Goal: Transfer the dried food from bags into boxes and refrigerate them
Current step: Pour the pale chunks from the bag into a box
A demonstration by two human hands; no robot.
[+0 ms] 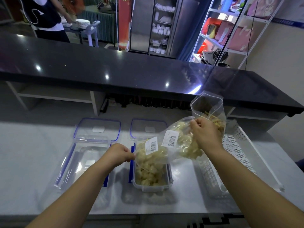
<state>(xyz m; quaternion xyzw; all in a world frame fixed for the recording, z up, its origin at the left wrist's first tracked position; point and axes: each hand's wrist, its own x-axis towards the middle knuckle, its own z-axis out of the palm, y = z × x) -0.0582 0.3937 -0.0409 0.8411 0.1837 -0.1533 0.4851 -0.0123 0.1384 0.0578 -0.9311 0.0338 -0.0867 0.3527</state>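
On the table (29, 162), far left: a clear box (83, 160) with blue clips, lid off. Its lid (97, 129) lies flat just behind it. Your left hand (120, 153) pinches the low corner of the clear bag (166, 150). That end hangs over the middle box (153, 189), which holds pale dried food (148, 176). A second lid (148, 127) lies behind that box. The bag slants up to the right, with more pale chunks inside and two barcode labels on its side. Your right hand (205, 134) grips the bag's high end, fingers curled. It probably also holds a second bag (207, 104) with yellowish strips inside, but that area is blurred. A white slotted basket (236, 145) sits far right on the table.
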